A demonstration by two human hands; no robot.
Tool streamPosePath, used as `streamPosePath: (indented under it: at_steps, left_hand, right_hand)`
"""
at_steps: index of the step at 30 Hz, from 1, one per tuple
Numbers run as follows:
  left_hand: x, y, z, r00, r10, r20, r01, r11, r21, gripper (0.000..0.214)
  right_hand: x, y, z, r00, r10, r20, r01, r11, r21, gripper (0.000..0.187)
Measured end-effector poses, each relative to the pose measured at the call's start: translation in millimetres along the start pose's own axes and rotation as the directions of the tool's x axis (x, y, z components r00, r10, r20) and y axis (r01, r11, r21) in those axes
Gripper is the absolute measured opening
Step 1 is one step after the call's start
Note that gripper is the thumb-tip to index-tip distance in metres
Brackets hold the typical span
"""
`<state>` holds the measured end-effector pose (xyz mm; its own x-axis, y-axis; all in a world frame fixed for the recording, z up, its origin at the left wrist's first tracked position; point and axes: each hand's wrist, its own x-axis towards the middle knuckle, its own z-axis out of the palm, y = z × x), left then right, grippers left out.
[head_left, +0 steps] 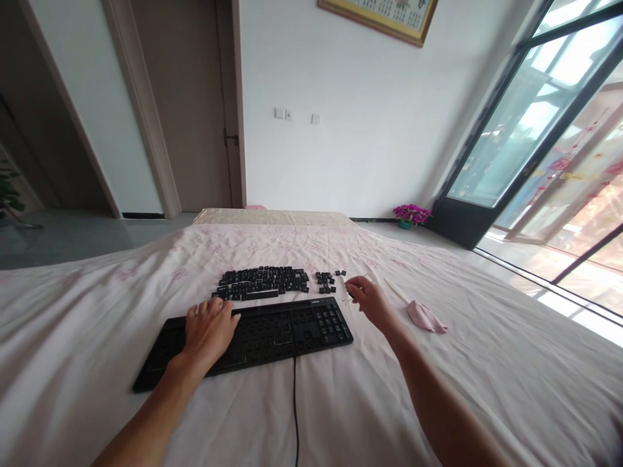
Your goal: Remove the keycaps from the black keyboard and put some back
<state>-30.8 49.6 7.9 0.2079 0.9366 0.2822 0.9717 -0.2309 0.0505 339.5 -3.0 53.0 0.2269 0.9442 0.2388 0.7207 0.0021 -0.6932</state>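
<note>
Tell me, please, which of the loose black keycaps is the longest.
It is the long bar keycap at the near edge of the larger keycap group, just beyond the keyboard; the other loose keycaps are much shorter.

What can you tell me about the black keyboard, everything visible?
The black keyboard, plastic-looking, lies slightly angled on the pale pink sheet. Most of its main section is stripped of keycaps, while its right-hand number pad has them. A black cable leaves its near edge. The left hand rests over its left part.
</note>
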Motion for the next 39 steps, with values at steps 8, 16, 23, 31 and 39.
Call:
streamPosePath:
  at_steps: [8,16,23,31,39]
  left_hand:
    - [31,95,10.4,0.947,0.318,-0.044,-0.28,0.751,-0.599,0.016]
    - [48,151,28.3,0.901,0.431,-0.053,-0.362,0.678,-0.639,0.018]
    - [56,166,41.3,0.894,0.446,-0.055,-0.385,0.699,-0.602,0.014]
    - [62,182,46.1,0.917,0.398,-0.033,-0.343,0.742,-0.577,0.015]
    - [57,184,43.7,0.907,0.418,-0.047,-0.368,0.735,-0.57,0.016]
  right_hand:
    - [8,4,25,0.988,-0.055,0.146,0.032,0.987,0.157,0.024]
    - [9,-1,26,0.963,-0.158,0.217,0.146,0.987,0.071,0.016]
    - [13,-6,31,0.915,-0.303,0.268,0.295,0.953,0.07,0.019]
    - [9,16,49,0.959,-0.25,0.131,0.223,0.956,0.192,0.031]
    - [-2,22,70,0.935,-0.324,-0.144,0.35,0.905,0.241,0.031]
